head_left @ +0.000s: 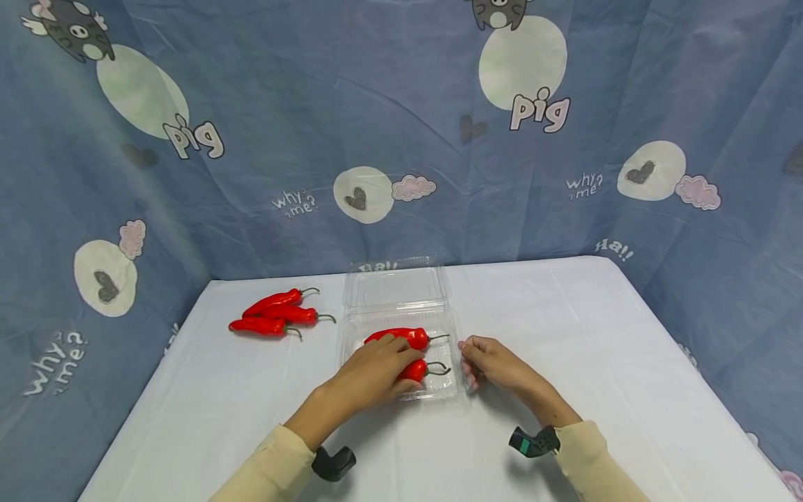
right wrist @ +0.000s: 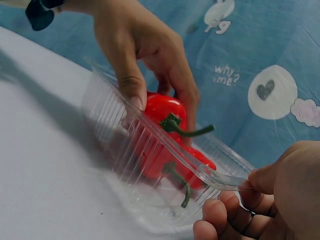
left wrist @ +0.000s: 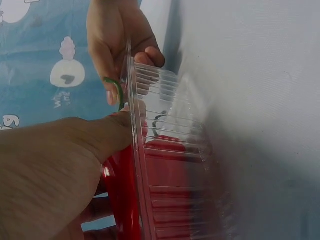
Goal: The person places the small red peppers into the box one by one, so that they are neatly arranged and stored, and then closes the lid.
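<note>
A clear plastic hinged container (head_left: pixel 439 392) lies on the white table with its lid (head_left: pixel 395 289) folded back. My left hand (head_left: pixel 376 369) reaches over it and grips a red chili pepper (right wrist: pixel 165 106), thumb on the near side and fingers beyond. This pepper's green stem points right. Another red chili pepper (head_left: pixel 410 336) lies in the container behind it. At the container's right rim, my right hand (head_left: pixel 492 362) pinches the edge between thumb and curled fingers. In the left wrist view, the ribbed container wall (left wrist: pixel 165 130) stands in front of red pepper flesh.
Several red chili peppers (head_left: pixel 276 314) lie in a loose pile on the white table (head_left: pixel 564 314), left of the container. A blue printed cloth (head_left: pixel 401 139) hangs behind and at both sides of the table.
</note>
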`<state>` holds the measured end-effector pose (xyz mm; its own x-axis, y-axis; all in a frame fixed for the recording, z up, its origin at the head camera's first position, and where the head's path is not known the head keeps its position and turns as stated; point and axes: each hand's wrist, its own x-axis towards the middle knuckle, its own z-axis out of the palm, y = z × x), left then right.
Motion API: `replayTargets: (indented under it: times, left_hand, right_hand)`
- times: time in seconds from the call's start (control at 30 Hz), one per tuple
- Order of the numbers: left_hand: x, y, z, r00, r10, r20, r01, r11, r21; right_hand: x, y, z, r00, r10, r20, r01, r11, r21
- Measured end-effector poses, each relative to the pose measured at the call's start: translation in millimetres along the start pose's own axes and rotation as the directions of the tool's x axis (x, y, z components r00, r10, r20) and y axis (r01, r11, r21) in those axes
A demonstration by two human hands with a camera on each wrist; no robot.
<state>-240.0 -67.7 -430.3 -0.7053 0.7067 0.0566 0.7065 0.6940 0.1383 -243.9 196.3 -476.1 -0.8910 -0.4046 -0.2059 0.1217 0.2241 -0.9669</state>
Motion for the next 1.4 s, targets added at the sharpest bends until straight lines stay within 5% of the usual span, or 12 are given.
replayTargets:
  times: [0.63, 1.4]
  left_hand:
    - [2.4, 1.4, -1.7, 0.999, -0.018, 0.027, 0.019, 1.0, -0.005]
    - [-11.9, -15.0, -16.5, 0.998, -0.039, -0.043, 0.038, 0.999, -0.028]
  right_hand:
    - [-1.5, -1.8, -0.3, 1.0, 0.016, -0.003, -0.016, 1.0, 0.023]
    - [-0.9, -1.8, -1.0, 1.0, 0.006, 0.005, -0.006, 1.0, 0.012]
